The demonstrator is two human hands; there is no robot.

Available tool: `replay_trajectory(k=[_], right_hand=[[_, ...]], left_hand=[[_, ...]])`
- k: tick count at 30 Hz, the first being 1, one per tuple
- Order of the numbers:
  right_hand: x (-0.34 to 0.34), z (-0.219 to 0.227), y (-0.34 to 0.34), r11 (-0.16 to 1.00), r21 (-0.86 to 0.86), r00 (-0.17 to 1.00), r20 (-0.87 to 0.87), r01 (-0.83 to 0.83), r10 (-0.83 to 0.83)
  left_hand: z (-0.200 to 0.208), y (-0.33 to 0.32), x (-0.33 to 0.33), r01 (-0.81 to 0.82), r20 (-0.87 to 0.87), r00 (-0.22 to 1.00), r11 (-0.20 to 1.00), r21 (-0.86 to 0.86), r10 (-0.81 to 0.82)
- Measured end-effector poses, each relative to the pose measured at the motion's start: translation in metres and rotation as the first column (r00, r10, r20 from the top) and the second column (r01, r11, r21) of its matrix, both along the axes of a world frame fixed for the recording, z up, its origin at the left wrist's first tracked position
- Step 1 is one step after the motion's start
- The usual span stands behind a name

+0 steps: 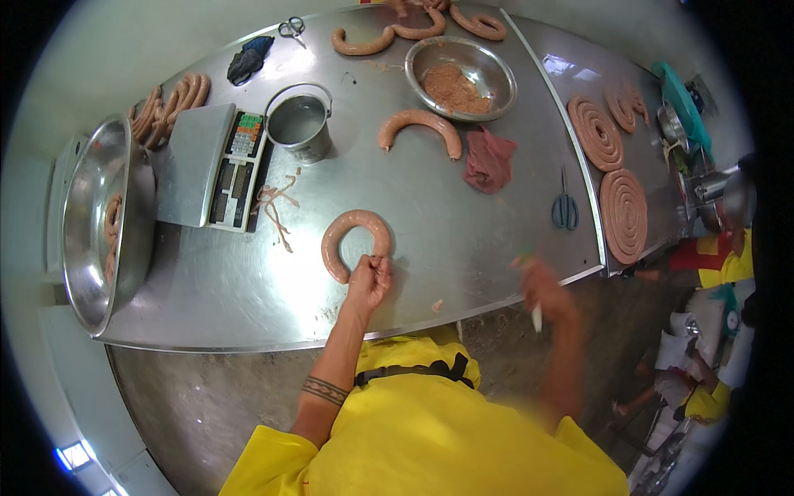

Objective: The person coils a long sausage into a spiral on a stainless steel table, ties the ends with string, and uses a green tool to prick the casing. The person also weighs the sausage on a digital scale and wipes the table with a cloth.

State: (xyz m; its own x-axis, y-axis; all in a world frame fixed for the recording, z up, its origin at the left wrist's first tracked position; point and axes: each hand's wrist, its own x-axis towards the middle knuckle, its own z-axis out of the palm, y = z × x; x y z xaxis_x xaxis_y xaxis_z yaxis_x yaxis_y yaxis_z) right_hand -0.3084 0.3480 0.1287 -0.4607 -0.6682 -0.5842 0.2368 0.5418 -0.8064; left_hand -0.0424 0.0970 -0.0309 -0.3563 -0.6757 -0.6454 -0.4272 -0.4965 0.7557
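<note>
A thick raw sausage (337, 240) lies curved like a horseshoe on the steel table, near its front edge. My left hand (371, 279) is closed in a pinch on the sausage's right end, hiding its tip. My right hand (547, 291), smeared by motion, is off to the right above the table's front edge. It grips a slim thing with a white end (537, 319) below the fist and a hint of green above; its kind is too blurred to make out. Blue-handled scissors (565, 210) lie beyond my right hand. A scrap of meat (437, 306) sits between my hands.
Farther back are another curved sausage (419, 124), a red cloth (489, 160), a bowl of minced meat (501, 73) and a metal bucket (318, 147). Left are a scale (198, 165), casing strips (277, 202) and a large basin (87, 248). Coiled sausages (624, 217) lie right; people work beyond.
</note>
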Motion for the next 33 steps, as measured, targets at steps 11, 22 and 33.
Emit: replay_trajectory(k=[11,22,33], right_hand=[[0.131,-0.051,-0.224,0.571,-0.017,0.491,-0.53,-0.821,0.691],[0.139,-0.082,-0.169,0.878,-0.081,0.165,-0.986,-0.471,-0.002],[0.027,0.013,-0.072,0.987,0.0,0.979,-0.126,-0.162,0.161]], left_hand=[[0.032,-0.004,0.045,0.235,0.099,0.962,0.59,-0.773,-0.254],[0.007,0.013,0.009,0.239,-0.125,0.93,0.827,-0.509,-0.346],[0.019,-0.013,0.052,0.356,0.162,0.934,0.785,-0.508,-0.319]])
